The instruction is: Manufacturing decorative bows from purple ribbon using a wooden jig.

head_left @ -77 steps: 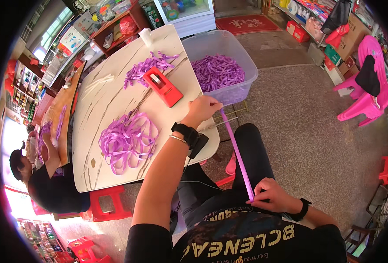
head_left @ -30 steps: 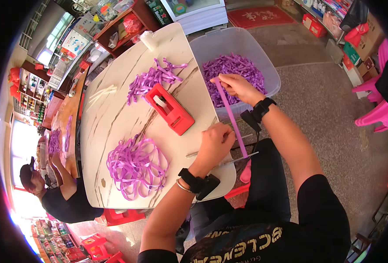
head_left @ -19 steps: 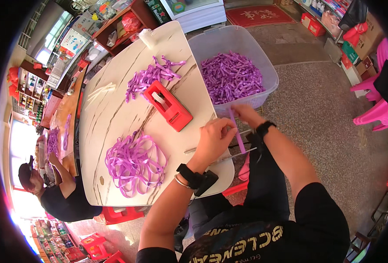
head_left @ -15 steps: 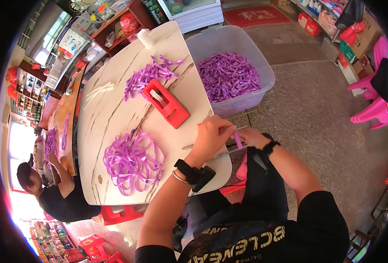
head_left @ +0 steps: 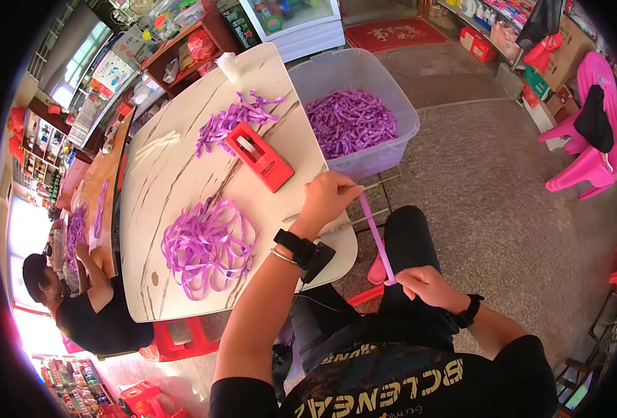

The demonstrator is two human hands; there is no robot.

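Right hand point(head_left: 430, 287), pinching a flat purple fabric ribbon point(head_left: 376, 237), has drawn back. Left hand point(head_left: 328, 198) grips its upper end, so it stretches straight.

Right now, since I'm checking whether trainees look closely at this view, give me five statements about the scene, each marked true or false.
1. The right hand pinches one end of a flat purple ribbon strip. True.
2. The strip is bunched into a ball. False: it runs straight between the right hand and the left hand.
3. A translucent plastic bin holds a heap of short purple ribbon pieces. True.
4. A red plastic tape dispenser rests on the white marble-patterned table. True.
5. The loose tangle of long purple ribbon lies inside the bin. False: that tangle lies on the table.
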